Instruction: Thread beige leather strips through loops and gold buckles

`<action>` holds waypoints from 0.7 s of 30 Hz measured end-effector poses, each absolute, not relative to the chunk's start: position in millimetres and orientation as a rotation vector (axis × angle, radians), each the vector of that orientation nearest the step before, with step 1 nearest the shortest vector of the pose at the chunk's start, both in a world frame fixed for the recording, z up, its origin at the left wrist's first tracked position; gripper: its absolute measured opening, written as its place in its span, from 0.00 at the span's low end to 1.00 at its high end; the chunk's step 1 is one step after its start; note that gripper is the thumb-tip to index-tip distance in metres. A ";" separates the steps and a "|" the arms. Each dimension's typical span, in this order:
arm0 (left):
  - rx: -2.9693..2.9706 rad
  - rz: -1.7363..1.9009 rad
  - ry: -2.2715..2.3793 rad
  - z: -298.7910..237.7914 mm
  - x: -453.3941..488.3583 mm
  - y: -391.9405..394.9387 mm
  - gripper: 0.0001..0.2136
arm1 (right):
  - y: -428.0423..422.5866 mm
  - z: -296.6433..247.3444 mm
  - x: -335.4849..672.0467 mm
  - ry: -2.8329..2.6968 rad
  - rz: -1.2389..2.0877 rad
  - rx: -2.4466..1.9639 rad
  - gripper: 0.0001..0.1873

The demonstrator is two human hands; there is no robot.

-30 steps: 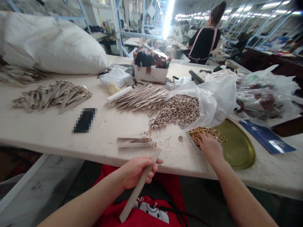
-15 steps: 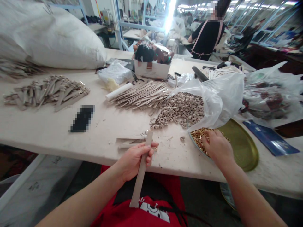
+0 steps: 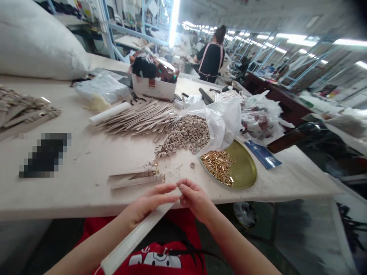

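Note:
My left hand (image 3: 149, 202) is closed round a long beige strap (image 3: 134, 237) that slants down to the lower left over my lap. My right hand (image 3: 195, 198) is pinched at the strap's upper end, fingertips meeting those of the left; what it pinches is too small to make out. Both hands hover at the near edge of the beige table (image 3: 86, 160). Just beyond them lie two finished straps with gold buckles (image 3: 137, 176). A brass tray (image 3: 243, 168) with a heap of gold buckles (image 3: 218, 166) sits to the right.
A pile of beige loops (image 3: 186, 133) spills from a clear plastic bag (image 3: 223, 118). Loose straps (image 3: 137, 118) lie behind, more at far left (image 3: 20, 110). A white box (image 3: 155, 86), a big white sack (image 3: 37, 46), a blue card (image 3: 262, 153). Another person (image 3: 210, 57) stands at the back.
My right hand has left the buckle tray and come to the strap's tip beside my left hand. The view has swung to the right and the strap now slants lower left.

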State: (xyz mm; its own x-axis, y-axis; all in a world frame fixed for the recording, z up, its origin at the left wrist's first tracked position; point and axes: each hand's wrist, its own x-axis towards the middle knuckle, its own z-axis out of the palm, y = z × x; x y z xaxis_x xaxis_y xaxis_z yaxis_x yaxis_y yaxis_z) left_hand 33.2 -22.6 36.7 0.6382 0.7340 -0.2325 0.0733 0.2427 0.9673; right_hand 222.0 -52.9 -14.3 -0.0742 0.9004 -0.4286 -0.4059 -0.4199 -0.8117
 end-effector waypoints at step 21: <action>0.779 0.162 0.826 -2.8 59.6 -29.4 0.16 | 2.1 -26.6 324.9 -1.911 0.209 -2.066 0.08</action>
